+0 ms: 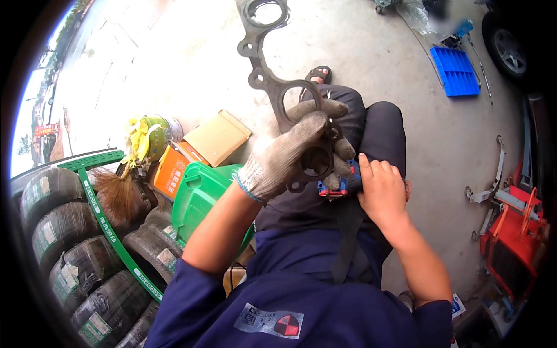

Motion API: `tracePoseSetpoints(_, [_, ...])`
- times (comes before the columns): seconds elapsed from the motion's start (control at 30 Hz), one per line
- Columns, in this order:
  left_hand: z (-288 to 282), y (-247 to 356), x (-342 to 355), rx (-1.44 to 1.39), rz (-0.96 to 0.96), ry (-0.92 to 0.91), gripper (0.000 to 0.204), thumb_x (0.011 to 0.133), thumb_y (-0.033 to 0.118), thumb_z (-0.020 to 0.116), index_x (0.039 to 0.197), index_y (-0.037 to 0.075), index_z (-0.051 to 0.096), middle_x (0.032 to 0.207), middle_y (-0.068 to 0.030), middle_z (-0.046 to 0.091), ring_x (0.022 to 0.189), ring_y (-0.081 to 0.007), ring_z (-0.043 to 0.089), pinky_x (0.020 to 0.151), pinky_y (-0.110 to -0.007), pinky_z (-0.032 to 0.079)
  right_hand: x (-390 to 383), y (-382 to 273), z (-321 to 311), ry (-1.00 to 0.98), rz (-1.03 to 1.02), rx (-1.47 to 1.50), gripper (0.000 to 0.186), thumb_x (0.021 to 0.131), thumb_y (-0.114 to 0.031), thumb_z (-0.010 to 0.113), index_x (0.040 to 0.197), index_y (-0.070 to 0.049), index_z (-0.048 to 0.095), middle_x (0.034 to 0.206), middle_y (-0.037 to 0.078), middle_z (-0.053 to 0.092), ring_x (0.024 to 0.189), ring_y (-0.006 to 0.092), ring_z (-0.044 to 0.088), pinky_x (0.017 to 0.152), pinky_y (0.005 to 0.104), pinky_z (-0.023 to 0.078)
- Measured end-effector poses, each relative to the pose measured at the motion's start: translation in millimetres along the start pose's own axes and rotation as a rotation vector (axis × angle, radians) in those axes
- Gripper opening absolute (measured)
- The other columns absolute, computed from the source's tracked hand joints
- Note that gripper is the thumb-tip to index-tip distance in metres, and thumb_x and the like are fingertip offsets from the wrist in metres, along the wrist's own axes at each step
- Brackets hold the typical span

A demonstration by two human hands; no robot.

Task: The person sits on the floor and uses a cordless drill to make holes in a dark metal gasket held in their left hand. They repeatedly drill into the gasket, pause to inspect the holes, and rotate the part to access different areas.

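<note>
A long flat dark manifold gasket (268,86), with large round openings and small bolt holes, stands up from my left hand (281,153). That hand wears a dirty knitted work glove, and its fingers are wrapped round the gasket's lower part. My bare right hand (383,188) rests by my right thigh with its fingers bent and close together. Beside its fingertips, over my lap, sits a small blue and red object (335,188), partly hidden behind the gloved fingers. What lies under the right fingers is hidden.
Wrapped tyres (87,261) stand on a green rack (110,223) at the left. Near them are a green plastic bin (197,194), cardboard boxes (217,139), a broom (119,191) and a bucket (165,136). At the right are a blue tray (455,71), a car wheel (507,46) and red equipment (516,238).
</note>
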State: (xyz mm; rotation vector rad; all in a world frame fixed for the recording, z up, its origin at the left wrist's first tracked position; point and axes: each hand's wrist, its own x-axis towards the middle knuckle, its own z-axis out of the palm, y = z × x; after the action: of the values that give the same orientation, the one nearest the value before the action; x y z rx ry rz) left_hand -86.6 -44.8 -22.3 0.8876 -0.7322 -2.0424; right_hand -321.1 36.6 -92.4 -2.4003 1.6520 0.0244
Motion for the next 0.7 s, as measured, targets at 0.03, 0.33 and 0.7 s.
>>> tracePoseSetpoints(0.03, [-4, -2, -1, 0.013, 0.021, 0.019, 0.053, 0.106, 0.034, 0.054, 0.141, -0.005, 0.047, 0.096, -0.0265, 0.07, 0.074, -0.0353, 0.074, 0.062, -0.041, 0.063, 0, 4, -2, 0.012, -0.014, 0.039, 0.073, 0.066, -0.01, 0.082, 0.135, -0.001, 0.06, 0.1, 0.01, 0.063, 0.097, 0.0288, 0.062, 0.09, 0.0414, 0.049])
tracePoseSetpoints(0.33, [-61, 1, 22, 0.259, 0.076, 0.127, 0.041, 0.109, 0.026, 0.052, 0.137, -0.004, 0.054, 0.089, -0.017, 0.071, 0.069, -0.0244, 0.072, 0.059, -0.035, 0.061, -84, 33, -18, 0.164, 0.074, 0.605, 0.04, 0.076, -0.011, 0.079, 0.113, -0.004, 0.065, 0.094, 0.009, 0.071, 0.08, 0.0264, 0.07, 0.07, 0.0367, 0.056])
tracePoseSetpoints(0.7, [-65, -26, 47, 0.368, 0.003, 0.107, 0.036, 0.107, 0.023, 0.054, 0.135, 0.0, 0.061, 0.089, -0.0086, 0.07, 0.068, -0.0162, 0.068, 0.06, -0.031, 0.058, -56, 26, -42, 0.069, -0.003, 0.841, 0.036, 0.069, -0.019, 0.081, 0.099, -0.004, 0.068, 0.095, 0.013, 0.071, 0.08, 0.0341, 0.071, 0.071, 0.0384, 0.056])
